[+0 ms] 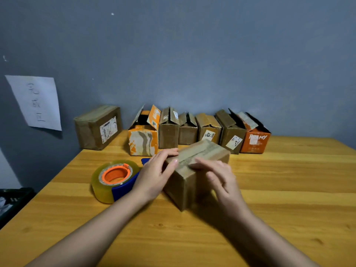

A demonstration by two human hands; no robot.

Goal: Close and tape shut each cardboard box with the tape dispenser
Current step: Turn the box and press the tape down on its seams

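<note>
A closed box (pixel 194 170) stands on the worktop (pixel 289 189) near its middle, with the left hand (pixel 154 175) on its left top edge and the right hand (pixel 215 176) on its near top edge. The tape dispenser (pixel 115 180) lies just left of this box, beside the left hand. Behind, along the wall (pixel 192 54), six boxes (pixel 198 130) stand in a row with flaps up, touching side by side. Another closed box (pixel 98 127) sits apart at the far left corner. A paper sheet (pixel 35 102) hangs on the wall left of it
</note>
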